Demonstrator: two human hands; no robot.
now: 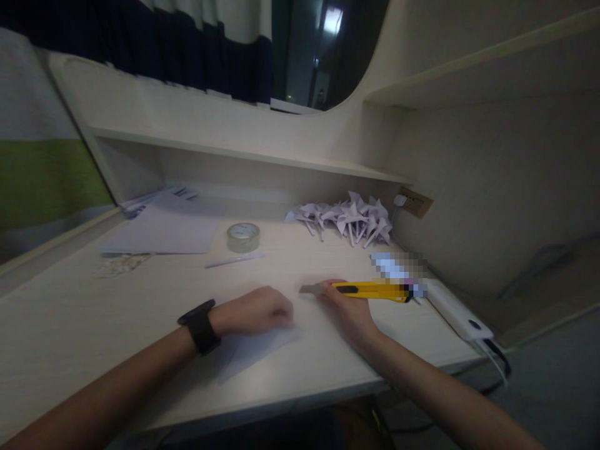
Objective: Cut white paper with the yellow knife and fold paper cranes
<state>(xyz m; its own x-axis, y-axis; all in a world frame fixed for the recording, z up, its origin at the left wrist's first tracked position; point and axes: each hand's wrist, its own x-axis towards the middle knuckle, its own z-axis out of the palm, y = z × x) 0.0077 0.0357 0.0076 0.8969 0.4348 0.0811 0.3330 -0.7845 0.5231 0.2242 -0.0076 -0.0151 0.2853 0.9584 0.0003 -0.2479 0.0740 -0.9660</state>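
Note:
My right hand [349, 312] grips a yellow utility knife [375, 290] near its blade end. Its metal blade is out and points left, toward my other hand. My left hand [257, 310], with a black watch on the wrist, is curled closed over a white sheet of paper [255, 353] at the desk's near side. Whatever its fingers may hold is hidden and slightly blurred. Beyond that hand lie a thin white paper stick [234, 260] and a roll of clear tape [243, 237].
White paper pinwheels [349, 217] are heaped at the back right. A stack of paper [162, 225] lies at the back left, with small scraps [122, 265] before it. A blurred-out phone [396, 270] and a white power strip [457, 309] with cables occupy the right edge. A shelf [244, 155] overhangs the back.

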